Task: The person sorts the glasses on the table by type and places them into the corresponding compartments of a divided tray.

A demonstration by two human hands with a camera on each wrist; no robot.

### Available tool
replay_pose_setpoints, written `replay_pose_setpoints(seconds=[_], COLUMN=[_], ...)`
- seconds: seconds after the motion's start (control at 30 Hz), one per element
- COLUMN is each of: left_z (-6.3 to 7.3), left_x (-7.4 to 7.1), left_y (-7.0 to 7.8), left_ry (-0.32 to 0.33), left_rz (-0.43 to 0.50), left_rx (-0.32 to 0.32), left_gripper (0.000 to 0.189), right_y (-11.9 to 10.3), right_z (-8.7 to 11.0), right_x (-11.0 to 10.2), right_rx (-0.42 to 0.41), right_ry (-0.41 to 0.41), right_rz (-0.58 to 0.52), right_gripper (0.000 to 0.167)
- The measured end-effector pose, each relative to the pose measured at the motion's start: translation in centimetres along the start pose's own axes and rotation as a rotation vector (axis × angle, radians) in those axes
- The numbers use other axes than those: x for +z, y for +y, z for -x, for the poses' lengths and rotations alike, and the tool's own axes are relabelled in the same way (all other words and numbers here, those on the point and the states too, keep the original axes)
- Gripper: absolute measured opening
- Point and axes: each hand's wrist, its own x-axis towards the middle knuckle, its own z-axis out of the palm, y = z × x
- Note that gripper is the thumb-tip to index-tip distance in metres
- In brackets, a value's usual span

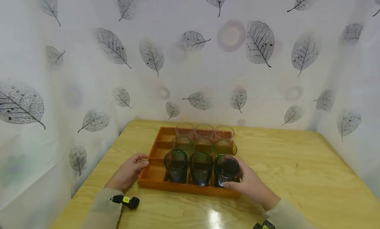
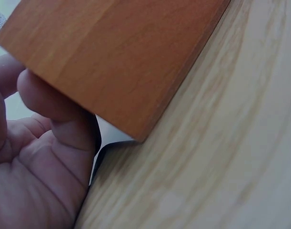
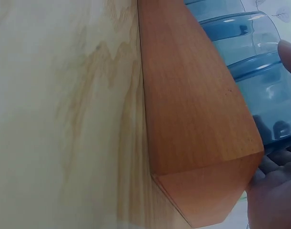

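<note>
A wooden tray [image 1: 190, 188] with compartments lies on the table, holding three rows of drinking glasses. At its left side my left hand [image 1: 130, 169] holds the edge; curled fingers [image 2: 57, 100] meet the tray's wall [image 2: 121, 62] in the left wrist view. My right hand [image 1: 253, 187] grips the dark glass [image 1: 226, 171] at the front right corner, thumb on its near side. The right wrist view shows this glass [image 3: 266, 90] as bluish and see-through, just beyond the tray's front wall [image 3: 197, 95]. Two more dark glasses, a middle one [image 1: 201, 168] and a left one [image 1: 175, 166], stand beside it upright.
Behind the dark row stand greenish glasses [image 1: 203, 146], and behind those clear pinkish glasses [image 1: 204, 131]. The tray's left column [image 1: 155, 171] holds no glasses. A pale wood table [image 1: 297, 166] extends to both sides, with a leaf-patterned curtain [image 1: 190, 74] around it.
</note>
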Motion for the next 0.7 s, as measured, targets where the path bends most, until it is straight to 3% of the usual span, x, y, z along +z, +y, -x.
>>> replay_pose_setpoints(seconds=[0.2,0.47,0.7], left_z=[0.3,0.1,0.1], left_x=[0.2,0.3,0.3], left_y=[-0.1,-0.2,-0.1], left_ry=[0.003,-0.006,-0.011], left_rz=[-0.003,0.013,0.018], left_rx=[0.013,0.021,-0.025], left_gripper=[0.031,0.027,0.030], right_y=[0.3,-0.2,-0.3], right_z=[0.2,-0.1,0.2], right_x=[-0.1,-0.9,-1.0], right_rx=[0.001,0.029,0.036], right_ry=[0.005,-0.019,-0.020], right_rz=[0.007,0.124,0.115], right_gripper=[0.073,0.075,0.079])
